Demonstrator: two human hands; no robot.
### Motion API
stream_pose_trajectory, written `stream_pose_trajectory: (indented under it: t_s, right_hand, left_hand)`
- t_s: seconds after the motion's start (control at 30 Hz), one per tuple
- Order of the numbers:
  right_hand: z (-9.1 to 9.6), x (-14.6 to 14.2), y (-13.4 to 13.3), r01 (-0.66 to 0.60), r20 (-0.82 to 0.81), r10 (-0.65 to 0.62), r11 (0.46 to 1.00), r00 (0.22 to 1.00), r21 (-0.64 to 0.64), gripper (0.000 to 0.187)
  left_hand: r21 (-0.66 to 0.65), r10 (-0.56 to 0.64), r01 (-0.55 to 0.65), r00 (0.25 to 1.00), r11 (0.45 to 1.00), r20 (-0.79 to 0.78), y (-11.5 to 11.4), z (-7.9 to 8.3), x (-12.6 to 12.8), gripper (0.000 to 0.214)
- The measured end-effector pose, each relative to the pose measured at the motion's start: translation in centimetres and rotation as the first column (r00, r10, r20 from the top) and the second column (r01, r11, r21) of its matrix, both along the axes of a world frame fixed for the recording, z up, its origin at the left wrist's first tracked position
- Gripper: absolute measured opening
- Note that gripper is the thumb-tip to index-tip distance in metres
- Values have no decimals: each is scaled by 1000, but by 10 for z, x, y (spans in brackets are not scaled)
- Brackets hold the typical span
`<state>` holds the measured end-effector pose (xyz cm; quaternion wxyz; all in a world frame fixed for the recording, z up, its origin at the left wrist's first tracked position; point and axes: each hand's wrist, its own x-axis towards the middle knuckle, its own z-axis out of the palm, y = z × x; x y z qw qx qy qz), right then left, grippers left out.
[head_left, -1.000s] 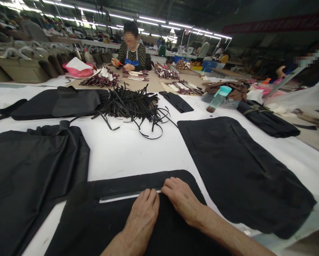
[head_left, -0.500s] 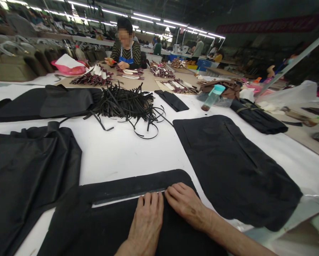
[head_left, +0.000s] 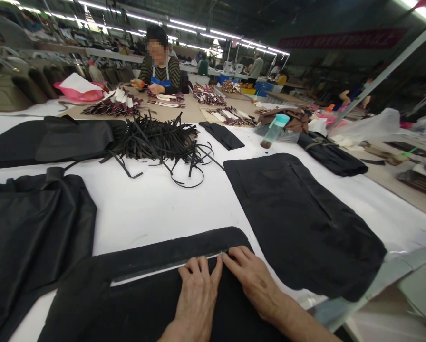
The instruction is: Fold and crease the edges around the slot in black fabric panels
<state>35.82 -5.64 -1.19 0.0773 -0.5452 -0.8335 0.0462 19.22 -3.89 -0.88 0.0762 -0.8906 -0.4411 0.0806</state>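
Observation:
A black fabric panel (head_left: 141,308) with a long narrow slit lies before me, white showing through the slit. My left hand (head_left: 198,289) bends its fingers over the slit's lower edge and pinches the fabric there. Close beside it, my right hand (head_left: 250,275) grips the panel at the slit's right end. The two index fingertips almost meet at that end. Both thumbs are mostly hidden, so I cannot make out the exact hold. Another black panel (head_left: 298,218) with a closed slit lies flat to the right.
Crumpled black fabric (head_left: 38,237) lies at left. Beyond are a tangle of black strips (head_left: 159,137), a folded black piece (head_left: 222,135), a bottle with a turquoise lid (head_left: 275,130) and a rolled black bundle (head_left: 332,153). A co-worker (head_left: 159,66) sits across the table (head_left: 152,209).
My view has turned slightly to the right. My left hand's index finger now stretches out to the slit's right end, and the right hand's index fingertip points there too. Both hands stay on the panel.

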Motion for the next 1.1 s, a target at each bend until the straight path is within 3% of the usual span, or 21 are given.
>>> stream_pose_trajectory:
  t_s: [0.13, 0.3, 0.43, 0.6, 0.73, 0.87, 0.97, 1.1]
  right_hand:
    - [0, 1, 2, -27, 78, 27, 1000, 997, -6, 39]
    - [2, -1, 6, -28, 123, 29, 1000, 992, -11, 39]
    - [2, -3, 6, -42, 174, 31, 997, 984, 59, 41]
    - [-1, 2, 2, -145, 176, 113, 972, 978, 187, 48]
    - [-7, 8, 1, -147, 120, 125, 970, 985, 194, 50]
    - [-13, 16, 6, -29, -39, 35, 990, 999, 135, 37]
    - [-14, 23, 13, 129, -222, -129, 992, 967, -14, 27]
    - [-5, 30, 21, 351, -281, -412, 904, 866, -245, 30]
  left_hand:
    - [59, -52, 51, 998, 997, 26, -1, -3, -7, 56]
    - [137, -126, 99, 970, 986, 207, 0, -14, -27, 45]
    - [146, -149, 118, 964, 982, 222, 0, -20, -43, 43]
    - [167, -173, 138, 962, 976, 213, -4, -23, -76, 40]
    - [161, -125, 93, 971, 983, 202, -10, -22, -109, 37]
    - [101, 31, -53, 978, 993, 204, -13, -14, -143, 40]
    - [1, 159, -166, 947, 986, 279, -14, -8, -166, 44]
    - [-102, 251, -229, 877, 968, 410, -15, -6, -186, 45]
